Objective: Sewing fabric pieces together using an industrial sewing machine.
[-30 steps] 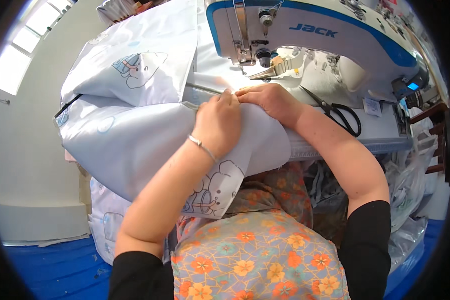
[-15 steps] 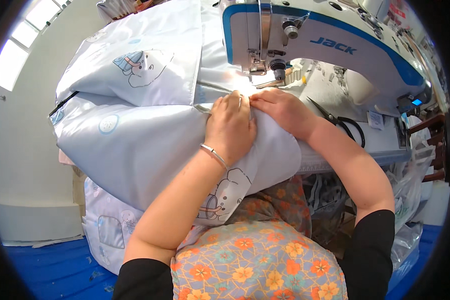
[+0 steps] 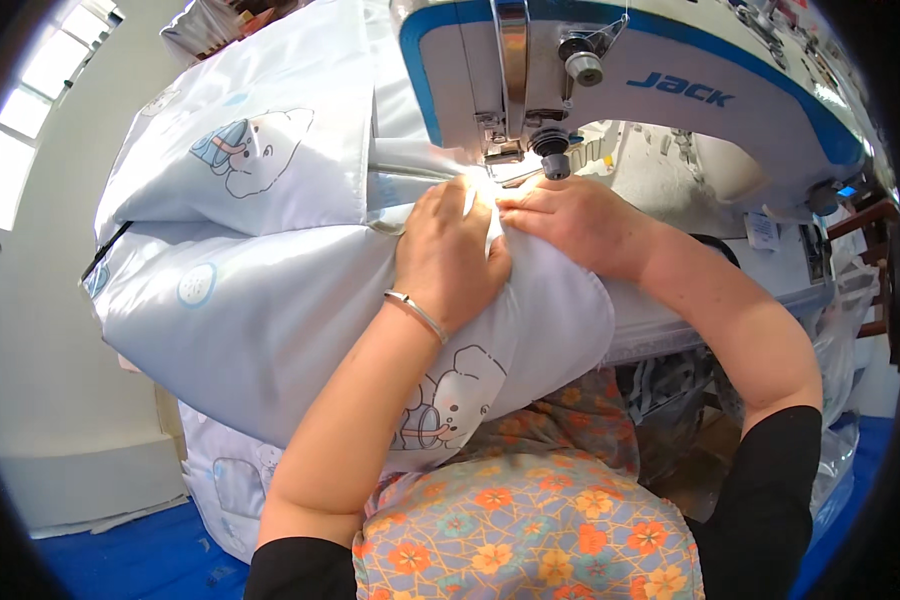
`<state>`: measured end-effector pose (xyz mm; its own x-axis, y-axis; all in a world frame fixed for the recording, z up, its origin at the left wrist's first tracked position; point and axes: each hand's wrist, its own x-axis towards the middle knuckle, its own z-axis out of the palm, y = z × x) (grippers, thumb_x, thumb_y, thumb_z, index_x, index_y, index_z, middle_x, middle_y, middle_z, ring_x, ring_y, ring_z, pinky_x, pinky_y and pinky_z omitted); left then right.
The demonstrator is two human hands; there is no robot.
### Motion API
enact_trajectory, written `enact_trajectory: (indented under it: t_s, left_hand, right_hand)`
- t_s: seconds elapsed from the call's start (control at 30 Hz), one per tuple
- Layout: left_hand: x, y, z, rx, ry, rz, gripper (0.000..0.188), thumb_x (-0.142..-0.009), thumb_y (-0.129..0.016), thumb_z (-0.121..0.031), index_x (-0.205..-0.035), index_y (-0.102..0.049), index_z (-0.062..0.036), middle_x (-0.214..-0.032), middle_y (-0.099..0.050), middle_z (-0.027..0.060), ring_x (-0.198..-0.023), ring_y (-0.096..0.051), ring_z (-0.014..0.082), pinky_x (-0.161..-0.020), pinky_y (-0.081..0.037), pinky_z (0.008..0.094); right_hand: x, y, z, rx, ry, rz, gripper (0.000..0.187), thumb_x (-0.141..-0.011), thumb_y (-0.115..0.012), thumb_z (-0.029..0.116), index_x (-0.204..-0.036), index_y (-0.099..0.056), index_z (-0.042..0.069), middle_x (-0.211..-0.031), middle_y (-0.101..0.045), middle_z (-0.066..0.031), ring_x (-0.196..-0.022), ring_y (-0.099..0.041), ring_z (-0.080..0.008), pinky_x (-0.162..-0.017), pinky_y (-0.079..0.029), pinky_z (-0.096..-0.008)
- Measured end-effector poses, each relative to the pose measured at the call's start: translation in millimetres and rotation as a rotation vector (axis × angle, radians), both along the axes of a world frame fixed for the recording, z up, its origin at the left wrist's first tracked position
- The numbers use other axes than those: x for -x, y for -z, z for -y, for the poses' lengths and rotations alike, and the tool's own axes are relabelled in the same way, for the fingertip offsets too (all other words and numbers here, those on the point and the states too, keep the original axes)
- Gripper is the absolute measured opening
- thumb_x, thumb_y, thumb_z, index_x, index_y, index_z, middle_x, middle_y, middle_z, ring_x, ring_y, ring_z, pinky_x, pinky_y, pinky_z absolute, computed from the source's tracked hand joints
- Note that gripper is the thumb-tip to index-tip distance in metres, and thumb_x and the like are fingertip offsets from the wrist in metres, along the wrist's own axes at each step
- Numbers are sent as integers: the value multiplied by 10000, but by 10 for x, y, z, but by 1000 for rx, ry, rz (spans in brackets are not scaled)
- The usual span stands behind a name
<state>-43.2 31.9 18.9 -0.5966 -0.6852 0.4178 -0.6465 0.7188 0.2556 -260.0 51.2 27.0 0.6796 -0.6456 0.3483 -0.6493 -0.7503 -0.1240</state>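
A large piece of pale, shiny fabric with printed cartoon animals spreads over the sewing table and down toward my lap. Its edge reaches under the needle area of a white and blue sewing machine, where a bright lamp glares. My left hand lies on the fabric with fingers stretched toward the needle area and the thumb apart; a silver bangle circles that wrist. Close beside it, my right hand has its fingers pressed together on the fabric at the presser foot. The glare hides the needle and the exact fingertip contact.
Behind my right forearm, the black handle of scissors shows in part. A small white label lies on the table at right. Clear plastic bags hang below the right end. More printed fabric hangs at lower left.
The view has shifted a little, bringing the machine head closer. Both hands stay on the fabric by the needle area. My right forearm now covers most of the scissors.
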Motion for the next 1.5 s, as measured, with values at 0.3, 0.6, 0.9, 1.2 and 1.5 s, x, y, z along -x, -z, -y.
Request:
enact_trajectory:
  t_s: [0.3, 0.6, 0.9, 1.2, 1.5]
  left_hand:
    - [-151, 157, 284, 44, 120, -15, 372, -796, -667, -141, -1113, -655, 53, -1206, -595, 271, -1147, -577, 432, -1010, -473, 475]
    - [-35, -313, -418, -107, 137, 188, 366, -805, -661, -191, -1086, -620, 40, -1135, -601, 231, -1103, -569, 378, -979, -436, 488]
    - [-381, 119, -1267, 101, 59, 242, 660, -704, -673, -160, -1332, -567, 13, -1395, -542, 139, -1232, -515, 275, -1013, -396, 441]
    - [-1139, -238, -612, 183, 8, 232, 164, -710, -614, -38, -855, -688, -52, -988, -700, 70, -1012, -615, 262, -912, -435, 419]
    - [-1256, -229, -156, 272, 106, 117, 275, -690, -644, -9, -940, -719, -97, -998, -727, 45, -1039, -639, 233, -946, -451, 414]
  right_hand:
    - [-92, -30, -54, 41, 52, -43, 289, -867, -589, 112, -1129, -700, 58, -1201, -694, -68, -1080, -662, -256, -898, -553, -384]
    - [-115, 60, -21, 165, 61, -68, 308, -867, -587, 131, -1143, -722, 102, -1164, -705, -29, -1056, -651, -234, -930, -524, -350]
    - [-138, 171, 2, 107, 148, -72, 327, -884, -577, 132, -1182, -710, 109, -1272, -688, 8, -1137, -621, -203, -1001, -497, -352]
    - [-406, 259, -359, 124, 246, 115, 347, -847, -571, 39, -1177, -682, 36, -1240, -682, -115, -1141, -620, -271, -1000, -504, -372]
    - [-498, 256, -408, 120, 265, 164, 352, -799, -609, -25, -1132, -708, 38, -1197, -700, -113, -1099, -651, -274, -968, -531, -377]
